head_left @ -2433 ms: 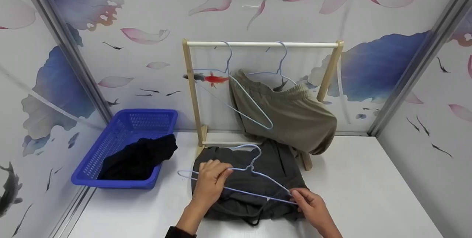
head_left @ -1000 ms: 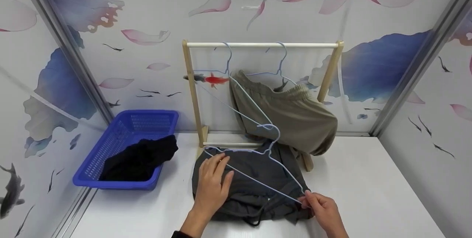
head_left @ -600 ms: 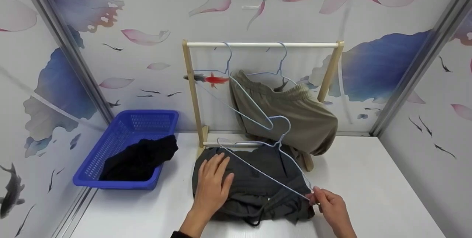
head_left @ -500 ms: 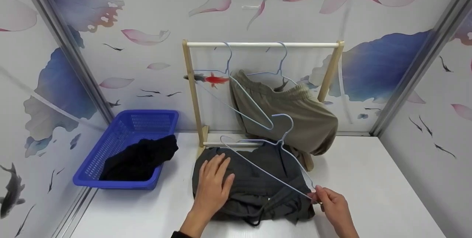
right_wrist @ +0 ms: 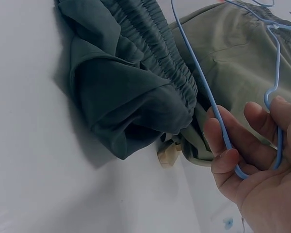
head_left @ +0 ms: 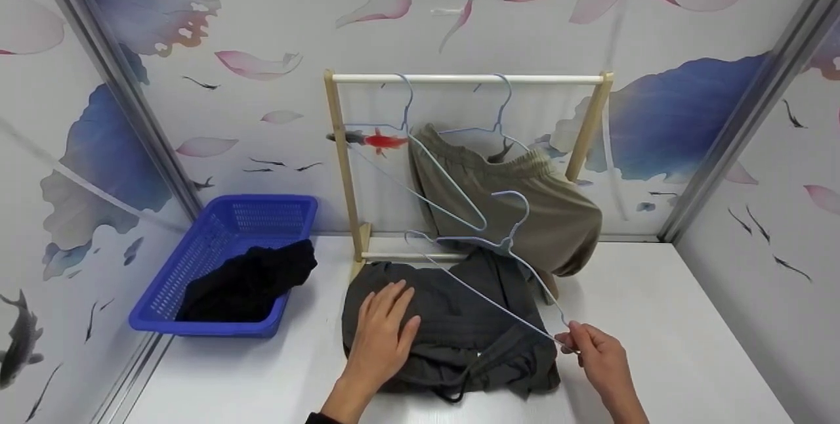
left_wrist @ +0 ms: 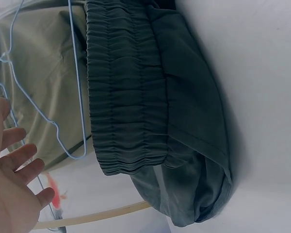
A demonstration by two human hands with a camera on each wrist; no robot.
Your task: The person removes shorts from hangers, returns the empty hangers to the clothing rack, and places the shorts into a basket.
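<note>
My right hand [head_left: 600, 355] pinches one lower corner of a light-blue wire hanger [head_left: 507, 245]. In the right wrist view the fingers and thumb curl round the wire [right_wrist: 202, 77]. The hanger tilts up and left with its hook on top, above dark grey shorts [head_left: 459, 329] lying bunched on the table. Over the left part of these shorts is my left hand [head_left: 380, 339], fingers loosely spread. The left wrist view shows that hand [left_wrist: 12, 189] apart from the elastic waistband [left_wrist: 126, 92] and holding nothing. A black drawstring hangs at the shorts' front edge.
Behind stands a wooden rack with a white bar [head_left: 558, 80]. A bare hanger [head_left: 409, 102] and a hanger with khaki shorts [head_left: 492, 181] hang there. At left, a blue basket [head_left: 151, 302] holds a black garment [head_left: 243, 286]. Patterned walls enclose the table.
My left hand let go of the hanger and opened. My right hand moved right with the hanger, whose hook swung up and to the right. The dark shorts stayed almost in place.
</note>
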